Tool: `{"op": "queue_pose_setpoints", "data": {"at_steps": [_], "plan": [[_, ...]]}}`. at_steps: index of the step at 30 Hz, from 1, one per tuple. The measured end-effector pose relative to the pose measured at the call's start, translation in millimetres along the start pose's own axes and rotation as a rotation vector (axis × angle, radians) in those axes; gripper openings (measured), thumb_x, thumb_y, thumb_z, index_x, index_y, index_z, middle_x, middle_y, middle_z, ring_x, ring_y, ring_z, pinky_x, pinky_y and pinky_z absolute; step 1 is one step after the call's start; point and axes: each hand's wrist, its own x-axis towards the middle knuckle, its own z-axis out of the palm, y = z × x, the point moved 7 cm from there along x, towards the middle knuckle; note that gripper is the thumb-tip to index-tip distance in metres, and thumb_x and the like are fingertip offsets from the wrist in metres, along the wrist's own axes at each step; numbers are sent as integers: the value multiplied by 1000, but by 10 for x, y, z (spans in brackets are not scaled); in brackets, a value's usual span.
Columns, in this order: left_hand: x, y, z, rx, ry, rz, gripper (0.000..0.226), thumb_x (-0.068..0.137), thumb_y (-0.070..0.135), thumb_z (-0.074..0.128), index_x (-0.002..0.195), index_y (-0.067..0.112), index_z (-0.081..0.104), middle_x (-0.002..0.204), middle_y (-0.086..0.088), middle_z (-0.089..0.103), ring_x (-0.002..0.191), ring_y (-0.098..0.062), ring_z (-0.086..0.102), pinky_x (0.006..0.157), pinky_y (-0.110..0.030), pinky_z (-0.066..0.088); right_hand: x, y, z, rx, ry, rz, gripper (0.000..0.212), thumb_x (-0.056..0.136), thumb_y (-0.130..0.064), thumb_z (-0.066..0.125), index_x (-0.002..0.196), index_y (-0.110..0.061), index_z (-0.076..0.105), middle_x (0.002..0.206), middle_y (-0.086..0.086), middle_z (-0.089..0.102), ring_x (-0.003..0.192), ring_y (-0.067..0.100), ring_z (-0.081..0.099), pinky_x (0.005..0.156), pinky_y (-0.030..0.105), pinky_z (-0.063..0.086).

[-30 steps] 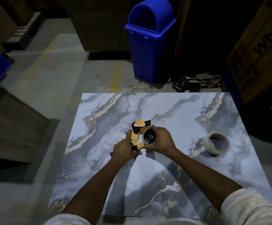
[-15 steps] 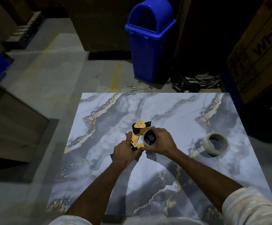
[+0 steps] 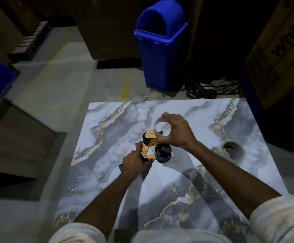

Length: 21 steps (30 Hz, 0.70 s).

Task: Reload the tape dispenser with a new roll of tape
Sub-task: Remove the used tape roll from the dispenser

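Observation:
My left hand [image 3: 134, 161] grips the handle of a yellow and black tape dispenser [image 3: 150, 145] over the middle of the marble-patterned table [image 3: 111, 134]. The dispenser's black spool hub [image 3: 163, 153] is bare and faces up. My right hand [image 3: 178, 131] holds a thin, whitish empty tape core [image 3: 155, 126] by its rim, lifted just above and beyond the hub. A fuller roll of clear tape [image 3: 233, 152] lies flat on the table to the right, apart from both hands.
A blue swing-lid bin [image 3: 161, 44] stands on the floor beyond the table's far edge. A large cardboard box [image 3: 279, 50] is at the right, a wooden crate [image 3: 18, 137] at the left. Dark clutter [image 3: 211, 86] lies beside the bin.
My right hand has pulled the empty core off the dispenser's hub and raised it away from me. The black hub is now exposed. My left hand still holds the handle.

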Motion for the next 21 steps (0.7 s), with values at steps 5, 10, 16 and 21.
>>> {"op": "queue_pose_setpoints", "data": {"at_steps": [5,10,16,21], "plan": [[-26,38,-56,9,23,6,98,77,76,64,152,32,19,108,-11,66,98,-34,67,71,-36,45,-304,152,106,27,-29,65,88,58,-58,75,133,-18,52,124,3,64,113,26,58,86,28,43],[-149,110,-179,92,152,30,102,76,78,57,158,27,23,132,-9,53,119,-33,53,90,-46,41,-562,267,86,153,21,190,81,65,-42,88,134,-20,52,127,4,56,118,21,54,87,25,39],[-359,443,-310,-5,388,130,71,81,53,61,141,18,49,130,-9,53,121,-30,48,93,-47,39,-1088,568,175,292,81,461,89,65,-45,90,141,-26,49,130,4,52,121,19,54,101,38,49],[-543,765,-297,-126,416,192,51,86,33,65,132,16,57,124,-6,60,116,-28,51,93,-46,39,-1439,698,140,311,126,538,95,63,-47,91,143,-21,47,136,2,53,124,18,53,104,39,48]]}}
